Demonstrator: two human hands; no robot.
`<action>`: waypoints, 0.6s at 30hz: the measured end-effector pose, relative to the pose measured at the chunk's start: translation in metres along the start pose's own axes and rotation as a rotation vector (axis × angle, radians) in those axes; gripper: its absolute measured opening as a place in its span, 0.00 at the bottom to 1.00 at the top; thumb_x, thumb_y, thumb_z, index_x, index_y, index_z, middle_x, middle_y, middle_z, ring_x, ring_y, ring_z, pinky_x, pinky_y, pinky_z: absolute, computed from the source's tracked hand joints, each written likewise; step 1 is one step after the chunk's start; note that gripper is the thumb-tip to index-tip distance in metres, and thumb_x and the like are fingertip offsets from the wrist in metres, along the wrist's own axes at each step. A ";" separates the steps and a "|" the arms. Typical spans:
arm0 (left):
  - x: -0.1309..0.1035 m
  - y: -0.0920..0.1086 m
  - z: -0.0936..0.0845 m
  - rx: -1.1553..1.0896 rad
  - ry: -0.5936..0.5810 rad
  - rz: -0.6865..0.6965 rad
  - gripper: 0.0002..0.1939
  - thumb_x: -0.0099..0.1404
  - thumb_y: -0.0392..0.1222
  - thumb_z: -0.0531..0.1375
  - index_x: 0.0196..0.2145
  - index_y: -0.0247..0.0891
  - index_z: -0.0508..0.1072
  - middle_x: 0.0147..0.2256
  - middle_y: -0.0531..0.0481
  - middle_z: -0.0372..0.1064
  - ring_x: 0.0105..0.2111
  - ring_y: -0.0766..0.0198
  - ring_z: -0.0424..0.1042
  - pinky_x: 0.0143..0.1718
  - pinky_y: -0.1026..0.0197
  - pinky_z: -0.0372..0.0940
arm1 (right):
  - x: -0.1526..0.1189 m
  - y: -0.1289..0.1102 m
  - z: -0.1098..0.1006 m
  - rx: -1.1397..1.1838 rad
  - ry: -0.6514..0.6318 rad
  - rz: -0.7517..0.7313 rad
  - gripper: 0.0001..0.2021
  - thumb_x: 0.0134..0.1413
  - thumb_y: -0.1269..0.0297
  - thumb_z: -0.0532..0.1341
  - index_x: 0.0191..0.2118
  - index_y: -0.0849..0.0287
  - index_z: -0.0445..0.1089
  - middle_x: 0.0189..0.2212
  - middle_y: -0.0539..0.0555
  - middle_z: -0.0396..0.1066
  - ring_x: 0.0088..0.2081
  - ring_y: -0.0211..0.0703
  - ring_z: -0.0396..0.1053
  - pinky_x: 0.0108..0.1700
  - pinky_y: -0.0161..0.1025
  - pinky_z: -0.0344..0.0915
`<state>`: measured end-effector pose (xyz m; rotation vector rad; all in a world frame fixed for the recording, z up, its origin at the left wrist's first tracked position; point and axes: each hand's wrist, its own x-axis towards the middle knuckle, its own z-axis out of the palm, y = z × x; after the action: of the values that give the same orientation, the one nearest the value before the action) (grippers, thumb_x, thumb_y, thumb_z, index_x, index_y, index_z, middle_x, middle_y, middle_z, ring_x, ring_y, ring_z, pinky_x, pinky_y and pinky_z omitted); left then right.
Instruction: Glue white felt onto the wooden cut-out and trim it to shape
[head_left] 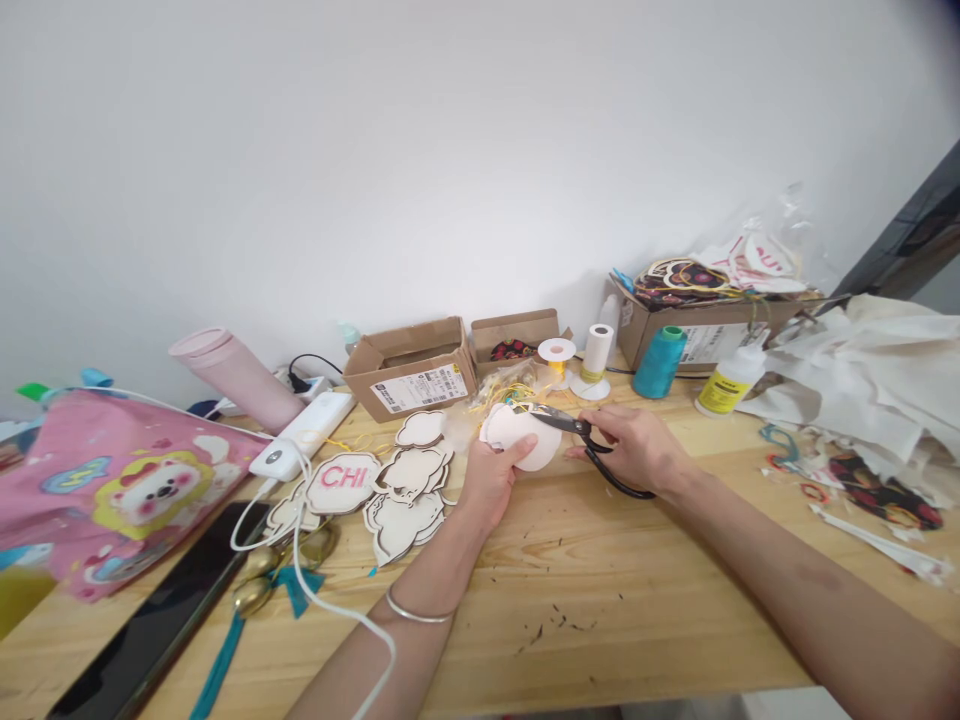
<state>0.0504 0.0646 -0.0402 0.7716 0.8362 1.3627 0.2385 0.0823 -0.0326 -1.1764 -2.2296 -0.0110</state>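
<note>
My left hand (491, 475) grips a white rounded cut-out piece (534, 447) by its near edge, thumb on top. In my right hand (634, 445) is a pair of black-handled scissors (592, 450), fingers in the loops. The blades point left and lie at the upper edge of the white piece; whether they are closed on it I cannot tell. Just beyond are tangled yellow and teal threads (517, 393). To the left of my left hand lie several pale scalloped shapes (405, 522), and one of them (343, 483) bears pink letters "CHI".
Along the wall stand an open cardboard box (409, 375), spools (598, 360), a teal thread cone (660, 362), a glue bottle (729, 382) and a filled box (697, 325). White cloth (877, 370) lies right. A power bank (304, 437), white cable (330, 603) and phone (161, 610) occupy the left.
</note>
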 end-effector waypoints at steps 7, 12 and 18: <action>-0.002 0.001 0.000 0.039 -0.004 -0.004 0.26 0.42 0.35 0.68 0.41 0.36 0.70 0.37 0.46 0.74 0.38 0.58 0.72 0.42 0.56 0.66 | -0.001 0.003 -0.004 -0.068 -0.024 -0.044 0.19 0.50 0.48 0.54 0.27 0.61 0.69 0.17 0.52 0.65 0.19 0.36 0.59 0.22 0.34 0.50; -0.001 0.004 -0.002 0.094 -0.018 -0.012 0.22 0.41 0.36 0.69 0.37 0.35 0.72 0.37 0.46 0.74 0.36 0.58 0.72 0.40 0.56 0.66 | 0.001 0.005 -0.011 -0.163 -0.027 -0.110 0.20 0.52 0.48 0.53 0.29 0.61 0.70 0.18 0.52 0.67 0.20 0.37 0.62 0.22 0.33 0.50; 0.000 0.005 -0.004 0.100 -0.049 -0.009 0.23 0.40 0.35 0.69 0.38 0.36 0.72 0.36 0.47 0.74 0.36 0.59 0.72 0.41 0.57 0.66 | 0.002 0.007 -0.013 -0.226 -0.060 -0.128 0.20 0.52 0.48 0.52 0.27 0.60 0.70 0.17 0.52 0.68 0.20 0.37 0.63 0.22 0.33 0.48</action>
<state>0.0448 0.0650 -0.0380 0.8748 0.8731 1.2966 0.2498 0.0840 -0.0228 -1.1609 -2.4021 -0.2898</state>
